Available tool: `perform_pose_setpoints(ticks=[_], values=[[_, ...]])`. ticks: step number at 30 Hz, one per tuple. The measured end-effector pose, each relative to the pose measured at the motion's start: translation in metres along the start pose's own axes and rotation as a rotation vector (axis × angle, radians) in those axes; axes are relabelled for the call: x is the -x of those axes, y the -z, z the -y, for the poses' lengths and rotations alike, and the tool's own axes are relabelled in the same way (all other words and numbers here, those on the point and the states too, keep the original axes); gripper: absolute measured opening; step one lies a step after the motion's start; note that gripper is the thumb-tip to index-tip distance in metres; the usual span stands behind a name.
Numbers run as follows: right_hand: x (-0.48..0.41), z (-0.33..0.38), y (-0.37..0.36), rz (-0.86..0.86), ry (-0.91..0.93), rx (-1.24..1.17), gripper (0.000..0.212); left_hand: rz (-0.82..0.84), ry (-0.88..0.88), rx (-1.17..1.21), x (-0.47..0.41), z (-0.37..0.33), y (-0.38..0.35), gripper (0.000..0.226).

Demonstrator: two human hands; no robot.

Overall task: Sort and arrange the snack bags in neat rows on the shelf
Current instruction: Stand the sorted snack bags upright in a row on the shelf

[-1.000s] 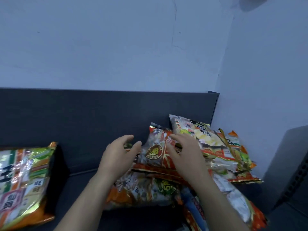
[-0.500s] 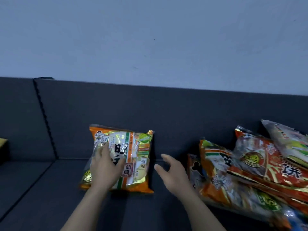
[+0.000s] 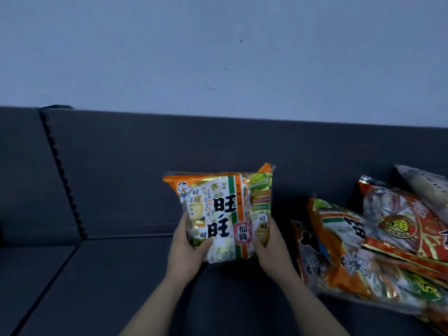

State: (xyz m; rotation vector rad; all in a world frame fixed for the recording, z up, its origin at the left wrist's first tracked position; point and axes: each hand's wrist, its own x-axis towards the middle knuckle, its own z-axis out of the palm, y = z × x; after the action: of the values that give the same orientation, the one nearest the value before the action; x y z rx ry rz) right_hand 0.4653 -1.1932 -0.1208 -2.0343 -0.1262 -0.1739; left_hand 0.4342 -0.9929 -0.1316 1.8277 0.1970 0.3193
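Both hands are wrapped round one orange and white snack bag (image 3: 218, 214), left hand (image 3: 187, 249) on its lower left edge, right hand (image 3: 272, 251) on its lower right, holding it upright in the middle of the dark grey shelf (image 3: 101, 275), in front of the back panel (image 3: 145, 154). What's inside is hidden by the print. A messy pile (image 3: 358, 253) of more bags lies off to the right, leaning on each other. Pale wall (image 3: 218, 57) above

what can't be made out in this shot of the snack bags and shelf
Head view:
- lower corners of the upright bag: covered by the left hand and right hand
- whatever is behind it: hidden by the bag
- pile of bags: cut off at the right edge, lower ones covered, no count possible
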Motion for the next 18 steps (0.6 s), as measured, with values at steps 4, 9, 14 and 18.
perform_pose_setpoints(ticks=[4, 9, 14, 18], values=[[-0.008, -0.023, 0.011, -0.043, -0.154, 0.190, 0.072, 0.134, -0.101, -0.015, -0.002, 0.014, -0.031, 0.089], [0.002, -0.046, -0.008, -0.104, -0.120, 0.082, 0.072, 0.137, -0.156, -0.088, -0.006, 0.028, -0.039, 0.091], [0.004, -0.055, -0.016, -0.191, -0.044, 0.142, 0.078, 0.129, -0.114, -0.055, -0.013, 0.036, -0.040, 0.096], [0.005, -0.059, -0.016, -0.193, 0.005, 0.127, 0.110, -0.070, -0.091, -0.002, -0.029, 0.001, -0.035, 0.101]])
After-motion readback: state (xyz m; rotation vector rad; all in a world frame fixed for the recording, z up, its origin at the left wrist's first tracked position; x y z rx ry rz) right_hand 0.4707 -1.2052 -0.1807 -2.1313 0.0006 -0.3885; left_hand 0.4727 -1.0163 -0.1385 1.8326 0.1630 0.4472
